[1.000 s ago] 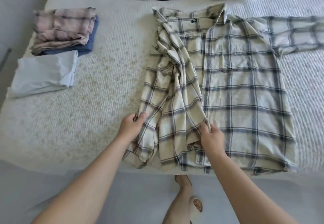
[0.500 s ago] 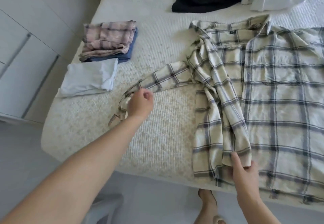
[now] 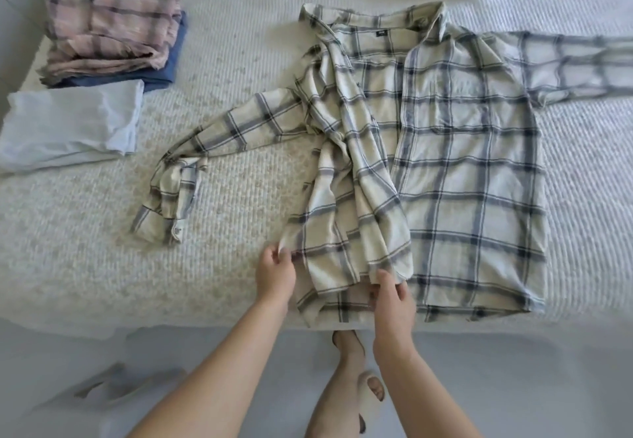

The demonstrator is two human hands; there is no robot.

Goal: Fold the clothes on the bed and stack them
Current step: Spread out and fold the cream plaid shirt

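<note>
Plaid shirt (image 3: 455,170) spread on bed (image 3: 239,225), left panel bunched inward. Left hand (image 3: 275,275) fingers pinch hem edge; right hand (image 3: 394,300) fingers pinch hem just beside. Sleeve (image 3: 205,149) lies beyond left fingers; folded stack (image 3: 113,40) farther off.

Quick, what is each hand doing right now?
Left hand: pinching the plaid shirt at its bottom edge.
Right hand: gripping the same shirt's hem.
</note>
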